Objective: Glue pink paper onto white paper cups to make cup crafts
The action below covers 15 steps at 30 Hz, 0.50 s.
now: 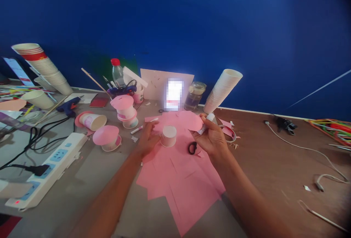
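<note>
An upturned white paper cup (169, 136) stands on pink paper sheets (175, 172) between my hands. My left hand (148, 139) is beside the cup on its left, with thumb and fingers apart and nothing visibly held. My right hand (214, 135) pinches the edge of a rounded pink paper piece (191, 121) behind and right of the cup. Black scissor handles (192, 148) show on the sheets near my right hand; the blades are hard to make out.
Pink-topped cup pieces (106, 135) stand left, near a white power strip (52, 168) and a glue gun (71, 104). Behind are a lit phone (174, 93), a lidded jar (195, 95) and a leaning cup stack (223, 90). A tape roll (229, 133) and white cable (298, 145) lie right.
</note>
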{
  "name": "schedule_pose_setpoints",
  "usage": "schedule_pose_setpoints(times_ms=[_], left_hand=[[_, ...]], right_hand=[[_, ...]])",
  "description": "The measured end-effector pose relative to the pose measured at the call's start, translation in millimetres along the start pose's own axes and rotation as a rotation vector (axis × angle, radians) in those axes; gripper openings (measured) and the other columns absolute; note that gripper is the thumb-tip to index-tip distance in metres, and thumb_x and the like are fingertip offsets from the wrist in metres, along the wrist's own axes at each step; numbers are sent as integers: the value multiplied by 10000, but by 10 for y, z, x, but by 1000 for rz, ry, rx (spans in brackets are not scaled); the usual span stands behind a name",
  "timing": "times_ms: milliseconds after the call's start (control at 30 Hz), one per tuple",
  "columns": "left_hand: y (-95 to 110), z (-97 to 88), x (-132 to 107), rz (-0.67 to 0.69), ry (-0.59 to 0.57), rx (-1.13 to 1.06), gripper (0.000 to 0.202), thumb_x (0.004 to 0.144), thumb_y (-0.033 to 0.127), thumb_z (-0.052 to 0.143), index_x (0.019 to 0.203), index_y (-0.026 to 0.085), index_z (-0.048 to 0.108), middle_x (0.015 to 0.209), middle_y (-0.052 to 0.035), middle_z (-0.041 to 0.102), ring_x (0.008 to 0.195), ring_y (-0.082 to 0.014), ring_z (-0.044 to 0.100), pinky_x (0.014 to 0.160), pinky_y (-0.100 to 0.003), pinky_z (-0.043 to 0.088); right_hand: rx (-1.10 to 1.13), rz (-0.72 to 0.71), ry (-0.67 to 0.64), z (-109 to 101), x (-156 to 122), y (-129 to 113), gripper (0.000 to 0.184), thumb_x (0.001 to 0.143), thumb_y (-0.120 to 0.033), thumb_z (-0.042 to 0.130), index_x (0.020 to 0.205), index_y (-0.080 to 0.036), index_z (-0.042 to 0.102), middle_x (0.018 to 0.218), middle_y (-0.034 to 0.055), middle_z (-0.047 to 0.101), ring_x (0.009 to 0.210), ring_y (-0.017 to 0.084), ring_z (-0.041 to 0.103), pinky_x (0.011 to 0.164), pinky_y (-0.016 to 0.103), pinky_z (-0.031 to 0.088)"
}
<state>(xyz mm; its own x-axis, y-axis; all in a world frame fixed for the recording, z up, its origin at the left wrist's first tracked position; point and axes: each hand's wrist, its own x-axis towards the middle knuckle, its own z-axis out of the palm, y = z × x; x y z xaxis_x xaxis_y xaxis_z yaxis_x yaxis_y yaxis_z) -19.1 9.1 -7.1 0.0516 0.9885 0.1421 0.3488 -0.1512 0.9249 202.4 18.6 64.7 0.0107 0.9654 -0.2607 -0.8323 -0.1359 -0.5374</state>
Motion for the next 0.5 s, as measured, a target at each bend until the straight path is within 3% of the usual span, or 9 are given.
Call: schedule_pose_setpoints(times_ms=[167,300,500], left_hand=[[-129,12,33,4,40,13,536,638,71,487,1139,262,505,1054,-33,430,947,-164,478,843,-314,425],[-262,41,58,66,120,178,477,597,-2,407,994,220,552,1048,-48,431,939,-168,507,832,-328,443],[-303,26,74,126,67,271,497,564,-20,416,978,205,574,1050,-58,475,1020,-213,494,918,-402,424]], right_hand=[[-53,-16,-33,5,-10,-15,208,596,-61,681,692,-219,585,683,-72,629,667,104,596,658,254,524],[-59,-20,-53,-2,-10,-19,204,599,-64,685,690,-216,585,689,-65,629,674,109,596,654,257,523],[-11,24,-44,-6,-15,-6,196,609,-54,683,718,-191,595,684,-68,631,669,86,584,638,227,516]])
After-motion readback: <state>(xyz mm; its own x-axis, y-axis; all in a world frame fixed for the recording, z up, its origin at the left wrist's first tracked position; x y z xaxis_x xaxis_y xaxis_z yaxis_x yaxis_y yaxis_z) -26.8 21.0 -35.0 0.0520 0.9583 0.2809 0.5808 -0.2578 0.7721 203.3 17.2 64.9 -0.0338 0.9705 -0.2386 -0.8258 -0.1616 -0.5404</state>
